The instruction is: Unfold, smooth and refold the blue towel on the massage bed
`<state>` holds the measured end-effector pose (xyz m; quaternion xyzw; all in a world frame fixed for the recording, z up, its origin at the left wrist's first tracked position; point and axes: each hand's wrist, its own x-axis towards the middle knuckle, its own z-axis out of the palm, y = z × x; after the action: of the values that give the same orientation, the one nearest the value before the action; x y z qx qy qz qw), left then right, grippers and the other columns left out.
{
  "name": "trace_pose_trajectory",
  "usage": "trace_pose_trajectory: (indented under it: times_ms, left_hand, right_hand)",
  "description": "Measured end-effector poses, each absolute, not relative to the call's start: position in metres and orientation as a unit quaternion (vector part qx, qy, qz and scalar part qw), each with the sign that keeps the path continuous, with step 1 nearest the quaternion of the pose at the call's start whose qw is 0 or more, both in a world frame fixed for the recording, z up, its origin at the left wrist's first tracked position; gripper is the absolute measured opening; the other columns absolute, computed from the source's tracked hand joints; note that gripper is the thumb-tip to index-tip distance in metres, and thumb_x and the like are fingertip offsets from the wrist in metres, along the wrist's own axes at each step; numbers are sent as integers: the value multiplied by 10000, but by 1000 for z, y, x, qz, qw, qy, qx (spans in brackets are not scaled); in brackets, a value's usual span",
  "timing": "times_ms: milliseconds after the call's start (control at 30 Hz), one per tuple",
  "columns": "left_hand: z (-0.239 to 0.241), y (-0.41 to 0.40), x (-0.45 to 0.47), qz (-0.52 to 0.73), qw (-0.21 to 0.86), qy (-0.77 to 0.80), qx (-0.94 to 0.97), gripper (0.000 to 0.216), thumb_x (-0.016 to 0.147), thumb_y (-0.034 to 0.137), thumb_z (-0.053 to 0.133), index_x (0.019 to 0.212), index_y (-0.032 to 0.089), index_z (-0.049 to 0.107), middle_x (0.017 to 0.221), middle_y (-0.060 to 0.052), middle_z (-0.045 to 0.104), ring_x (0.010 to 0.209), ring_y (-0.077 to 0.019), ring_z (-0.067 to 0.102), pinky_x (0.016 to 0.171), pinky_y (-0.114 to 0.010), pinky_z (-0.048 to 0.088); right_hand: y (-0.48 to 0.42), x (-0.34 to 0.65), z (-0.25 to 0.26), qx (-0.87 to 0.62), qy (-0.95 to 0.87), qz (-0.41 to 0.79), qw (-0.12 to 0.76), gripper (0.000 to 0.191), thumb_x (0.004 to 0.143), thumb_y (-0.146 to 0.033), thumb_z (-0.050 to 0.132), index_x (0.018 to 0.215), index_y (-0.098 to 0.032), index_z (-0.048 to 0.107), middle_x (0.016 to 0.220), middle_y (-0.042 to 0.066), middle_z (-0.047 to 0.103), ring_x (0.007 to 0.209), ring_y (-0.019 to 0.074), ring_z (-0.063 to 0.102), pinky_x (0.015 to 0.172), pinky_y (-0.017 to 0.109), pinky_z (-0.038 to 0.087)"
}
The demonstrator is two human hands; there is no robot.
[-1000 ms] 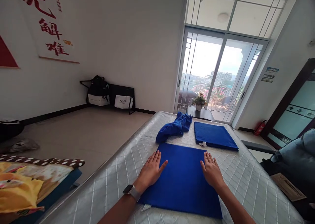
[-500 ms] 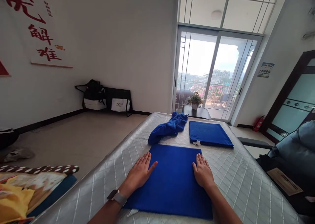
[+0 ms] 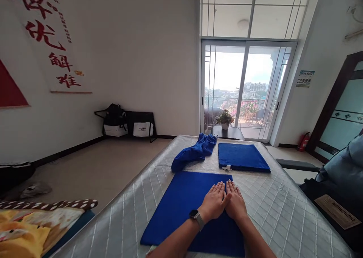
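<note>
A blue cloth (image 3: 178, 209), folded into a flat rectangle, lies on the silvery quilted surface in front of me. My left hand (image 3: 215, 202) rests flat on its right half, palm down and fingers out, with a watch on the wrist. Right beside it, my right hand (image 3: 235, 200) lies flat along the cloth's right edge, fingers extended. The thumbs meet or overlap. Beyond the cloth, a crumpled blue cloth (image 3: 195, 152) lies at the left. To its right sits a folded blue stack (image 3: 244, 156) with a white tag at its near corner.
The quilted silver cover (image 3: 127, 212) spreads under everything. At its far end stands a potted plant (image 3: 225, 118) on a dark table. A dark padded chair (image 3: 343, 174) is at the right, a yellow patterned blanket (image 3: 42, 227) at lower left. Bags (image 3: 115, 118) stand by the wall.
My left hand has moved from the cloth's left edge across to the right, beside my right hand. The right hand stays near the right edge. The view has shifted slightly left and up.
</note>
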<state>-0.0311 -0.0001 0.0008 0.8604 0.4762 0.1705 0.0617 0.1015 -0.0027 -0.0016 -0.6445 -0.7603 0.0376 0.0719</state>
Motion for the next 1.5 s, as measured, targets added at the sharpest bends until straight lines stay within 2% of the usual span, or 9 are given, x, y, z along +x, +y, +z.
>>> trace_pose_trajectory:
  times_ms: [133,267,533,700,900,1100,1367,1500]
  left_hand:
    - [-12,11,-56,168,36,509,844,705,1034,558,163,1555,120,345,1608,-157,373,1518,-255,283,1233,-500,276]
    - [-14,13,-116,145,22,559,816,734,1018,614,182,1557,144,348,1619,-142,349,1516,-261,288,1233,-503,273]
    - [-15,14,-220,124,21,671,731,849,992,669,122,1564,65,292,1642,-154,263,1527,-259,246,1253,-452,215]
    - [-17,13,-222,151,28,670,726,906,971,707,132,1558,35,289,1639,-177,249,1530,-270,236,1254,-457,206]
    - [-16,11,-221,159,19,665,730,921,968,709,133,1548,16,308,1632,-184,272,1524,-279,257,1253,-449,218]
    - [-22,15,-224,175,24,666,725,931,956,726,136,1552,34,312,1636,-174,274,1523,-285,259,1249,-452,231]
    - [-40,26,-227,187,12,656,731,879,962,708,186,1551,76,345,1631,-169,307,1516,-290,285,1235,-468,249]
    - [-40,26,-231,186,-3,659,729,810,970,684,209,1558,148,359,1617,-125,365,1508,-289,308,1226,-465,257]
  right_hand:
    - [0,100,-3,-660,-745,42,85,651,1004,-351,187,1581,-60,259,1661,99,195,1542,208,138,1241,378,92]
    - [0,98,-1,-666,-739,48,97,673,1005,-396,168,1583,-63,252,1661,88,194,1541,205,146,1243,384,94]
    - [3,99,-8,-666,-739,43,92,682,1002,-407,163,1590,-68,232,1661,76,183,1543,198,126,1248,388,94]
    - [2,99,-9,-668,-741,25,72,680,1009,-410,146,1589,-65,231,1662,79,184,1543,193,117,1248,386,101]
    - [10,91,2,-664,-746,-41,36,657,1006,-371,183,1596,-83,198,1673,66,103,1551,215,36,1248,454,4]
    - [40,86,13,-675,-737,17,27,649,1023,-394,160,1592,-92,239,1666,75,185,1543,187,119,1239,388,115]
    - [51,97,-5,-674,-735,32,68,657,1024,-409,169,1597,-91,220,1667,75,192,1541,181,129,1241,373,96]
    - [50,97,-2,-671,-736,43,75,662,1019,-412,182,1600,-96,206,1669,72,183,1544,183,116,1242,382,91]
